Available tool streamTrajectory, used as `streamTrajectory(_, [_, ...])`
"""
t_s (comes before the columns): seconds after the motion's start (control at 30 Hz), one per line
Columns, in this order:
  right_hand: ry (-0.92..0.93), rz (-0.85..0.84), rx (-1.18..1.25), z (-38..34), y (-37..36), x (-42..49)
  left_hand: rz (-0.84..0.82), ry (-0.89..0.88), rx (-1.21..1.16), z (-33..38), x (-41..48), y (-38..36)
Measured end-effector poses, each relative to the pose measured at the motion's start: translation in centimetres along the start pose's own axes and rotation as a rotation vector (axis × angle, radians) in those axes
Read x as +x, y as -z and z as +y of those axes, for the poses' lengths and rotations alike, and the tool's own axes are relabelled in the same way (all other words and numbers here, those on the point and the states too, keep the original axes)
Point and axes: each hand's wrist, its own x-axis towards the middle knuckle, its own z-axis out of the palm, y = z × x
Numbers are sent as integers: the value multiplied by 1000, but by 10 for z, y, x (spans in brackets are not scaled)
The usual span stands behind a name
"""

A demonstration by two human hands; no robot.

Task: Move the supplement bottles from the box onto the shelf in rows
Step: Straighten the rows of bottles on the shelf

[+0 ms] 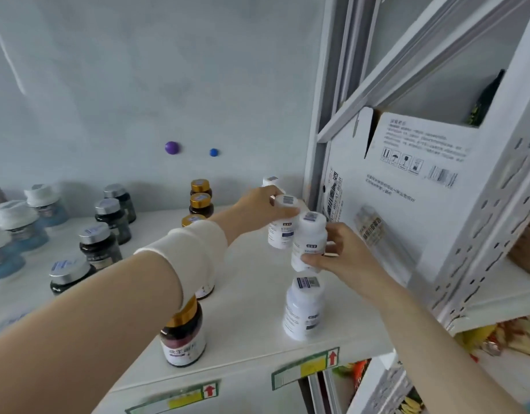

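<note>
L hand (259, 204) is curled over the cap of a white supplement bottle (281, 231). R hand (342, 253) is wrapped round the lower body of a second white bottle (310, 237), thumb at its base. Both are held low over the shelf (251, 294) near its right end, btw a rear white bottle (271, 181) and a front white bottle (302, 309); whether either is set down can't be told. Rows of blue bottles (18, 225), dark bottles (100, 243) & amber bottles (201, 201) are already placed. Task is judged well advanced, with the white row being filled. Source box isn't identified, so remaining qty is unknown.
</note>
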Motion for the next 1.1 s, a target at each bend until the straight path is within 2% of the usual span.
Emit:
streamTrajectory(0.23, [-27, -84, -59, 26, -15, 21, -85, 8, 76, -11, 21, -8])
streamTrajectory(0.5, [-1, -152, -74, 36, -22, 28, -75, 49, 209, -18, 22, -14])
streamTrajectory(0.8, [44, -173, -2, 39, -17, 23, -113, 66, 185, -21, 23, -10])
streamTrajectory(1.1, [50, -211, -50, 36, -7, 25, -96, 36, 136, -21, 23, -13])
